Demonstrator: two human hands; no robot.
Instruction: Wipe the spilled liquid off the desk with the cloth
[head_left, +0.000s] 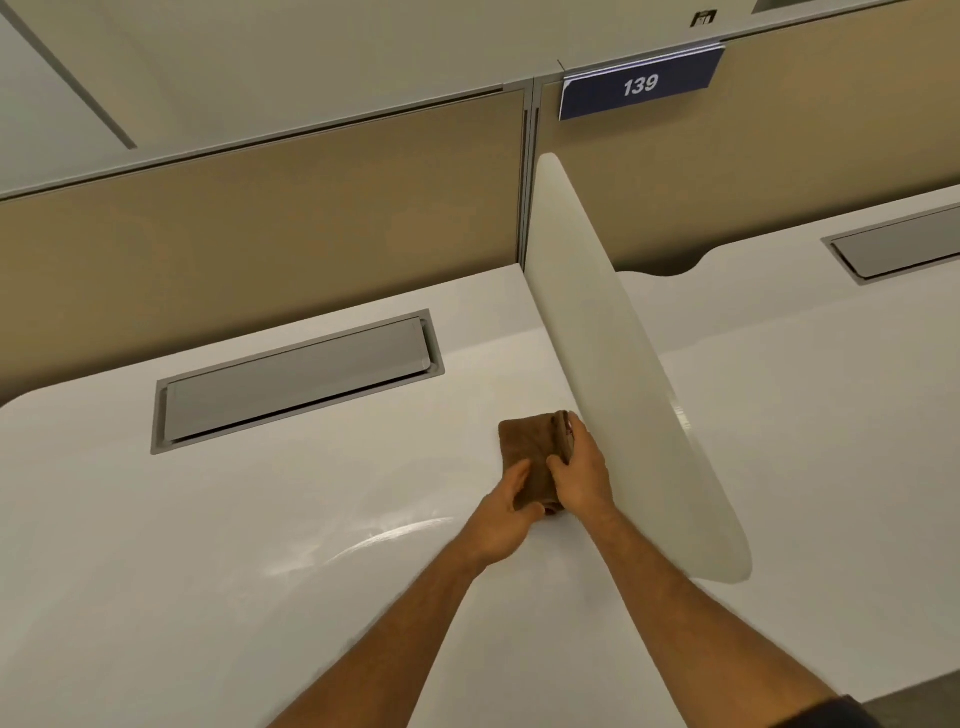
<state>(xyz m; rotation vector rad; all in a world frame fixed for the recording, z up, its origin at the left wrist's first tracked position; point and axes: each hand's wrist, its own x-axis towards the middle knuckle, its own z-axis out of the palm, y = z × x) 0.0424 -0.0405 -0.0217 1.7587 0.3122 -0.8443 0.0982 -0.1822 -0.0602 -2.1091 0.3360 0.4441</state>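
You are pressing the folded brown cloth (530, 457) onto the white desk (208, 545) beside the divider (613, 364), left hand (506, 506) and right hand (582, 475) both clamped on it, seemingly to wipe firmly.

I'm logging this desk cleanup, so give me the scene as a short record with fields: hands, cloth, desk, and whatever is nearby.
left hand: left hand grips the cloth's near edge
right hand: right hand grips the cloth's right side
cloth: brown cloth, folded, on the desk beside the divider
desk: white desk, wet-looking streak left of the hands
divider: white divider panel, upright, right of the cloth
cable hatch: grey cable hatch, closed, behind the cloth
sign: blue sign reading 139
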